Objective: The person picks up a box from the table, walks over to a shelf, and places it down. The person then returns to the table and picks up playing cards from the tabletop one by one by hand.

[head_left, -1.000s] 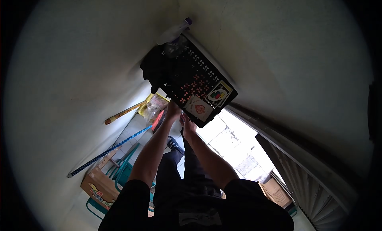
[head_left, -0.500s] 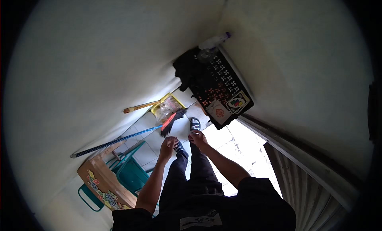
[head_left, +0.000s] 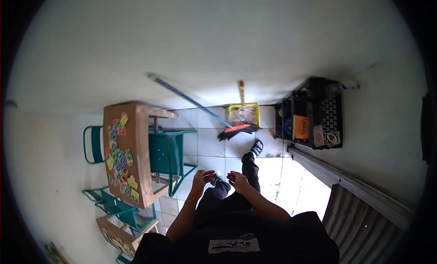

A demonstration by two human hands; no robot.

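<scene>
My left hand (head_left: 203, 178) hovers in front of my body above one sandalled foot, its fingers loosely stretched and holding nothing. Just right of it, my right hand (head_left: 237, 180) is also empty, with the fingers partly extended. A small gap separates the two hands. Beyond them, a broom (head_left: 237, 128) with a red head, black bristles and a blue patterned handle leans against the wall. Its head rests by a yellow dustpan (head_left: 259, 114), which has a wooden handle and holds crumpled clear plastic. Neither hand touches these things.
A wooden table (head_left: 142, 157) with scattered cards stands at left, with green chairs (head_left: 166, 152) around it. At right is a black crate rack (head_left: 334, 114) bearing an orange box (head_left: 300, 127). A bright doorway opens beside a corrugated shutter (head_left: 353, 223).
My view has turned left, bringing more of the table, cards and chairs into sight. The broom, dustpan and rack sit farther right in view. My feet have shifted; both hands stay empty.
</scene>
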